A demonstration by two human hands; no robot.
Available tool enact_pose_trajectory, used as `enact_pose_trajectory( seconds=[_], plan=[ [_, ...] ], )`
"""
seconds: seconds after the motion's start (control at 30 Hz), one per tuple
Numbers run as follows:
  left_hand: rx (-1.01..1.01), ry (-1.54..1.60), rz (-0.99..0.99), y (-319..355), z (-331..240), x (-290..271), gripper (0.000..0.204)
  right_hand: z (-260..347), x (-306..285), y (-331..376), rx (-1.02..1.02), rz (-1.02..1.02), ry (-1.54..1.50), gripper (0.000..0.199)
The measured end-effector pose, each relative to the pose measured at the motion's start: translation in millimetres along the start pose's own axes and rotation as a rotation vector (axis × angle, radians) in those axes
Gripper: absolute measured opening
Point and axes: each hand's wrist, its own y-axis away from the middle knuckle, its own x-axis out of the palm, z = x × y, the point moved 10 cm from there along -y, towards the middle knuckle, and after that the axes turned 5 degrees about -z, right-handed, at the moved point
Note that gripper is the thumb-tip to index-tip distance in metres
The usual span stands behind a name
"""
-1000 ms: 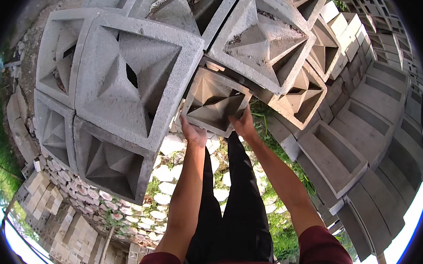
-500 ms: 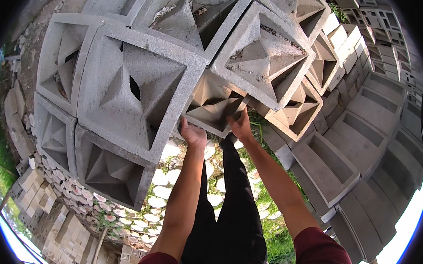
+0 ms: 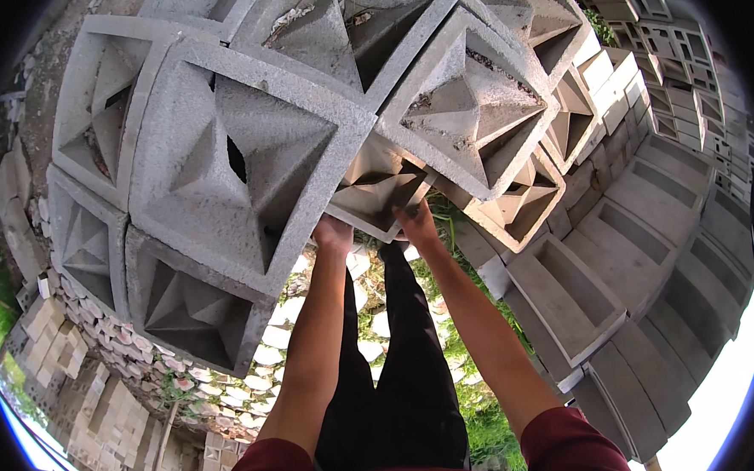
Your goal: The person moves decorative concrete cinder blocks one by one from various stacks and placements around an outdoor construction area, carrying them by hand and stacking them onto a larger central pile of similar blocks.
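Holding the small block: you are grasping the small concrete block (image 3: 376, 187) with both hands, its recessed face turning up toward you.
Left hand: your left hand (image 3: 333, 234) is gripping the block's near left side; some of its fingers are hiding from view.
Right hand: your right hand (image 3: 416, 225) is clasping the near right rim, its fingers bending over into the hollow.
Small block's place: it is sitting between the large grey block (image 3: 279, 155) on your left and the tilted block (image 3: 468, 107) beyond; their edges are covering its far part, so you cannot tell whether it is touching them or resting on anything.
Grip made: you are having both hands in place on it, so the taking hold is looking complete.
Not yet done: the block is not yet standing clear of its neighbours, nor is it being let go.
Right side: a lower block (image 3: 530, 200) is lying near your right hand, and a trough-shaped block (image 3: 541, 304) is standing farther right.
Ground: pale stones (image 3: 268, 354) and grass (image 3: 488, 400) are showing below your arms.
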Motion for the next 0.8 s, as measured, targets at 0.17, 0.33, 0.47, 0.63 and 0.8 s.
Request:
enact_pose_trajectory(
  seconds=[0.17,0.33,0.47,0.63,0.8],
  plan=[
    [-0.033,0.098,0.314,-4,6,51,0.055,-2,1,-13,-0.196,0.069,0.093,0.05],
    [0.006,0.092,0.323,1,3,51,0.054,3,6,-8,-0.264,0.083,0.139,0.052],
    [0.046,0.098,0.381,7,-2,53,0.053,4,4,-6,-0.332,0.041,0.219,0.055],
    [0.006,0.046,0.35,1,3,52,0.052,2,-1,-15,-0.416,0.02,0.159,0.06],
    [0.043,0.023,0.363,-6,-13,42,0.051,-1,8,-20,-0.371,-0.027,0.432,0.06]
  ],
)
